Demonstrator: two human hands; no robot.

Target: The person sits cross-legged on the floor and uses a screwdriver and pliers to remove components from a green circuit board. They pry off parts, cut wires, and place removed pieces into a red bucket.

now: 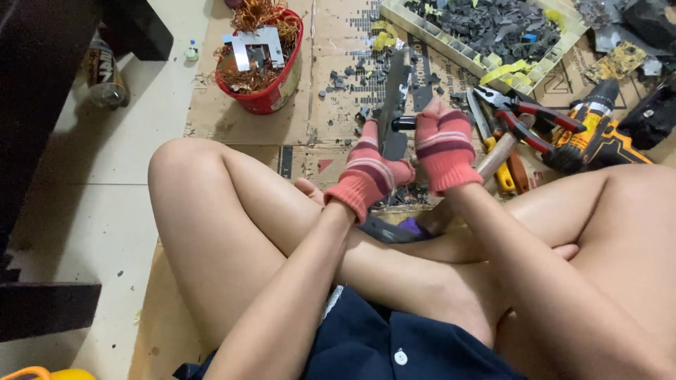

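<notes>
Your left hand (366,176) and right hand (443,144), both gloved, are clamped on the long dark metal piece (394,105). It looks stiff, heavy and sharp-edged, so hold it low, near the middle.

We see a pale tiled floor (105,176) with flattened cardboard (331,77) spread over it. On the cardboard stands a red basket of copper wire (264,63); right of it lie dark scraps (345,77), farther right a tray of grey pieces (486,32), pliers (528,112) and a yellow-black drill (598,134). Left of the basket, a can (102,74) lies on bare tile.
</notes>
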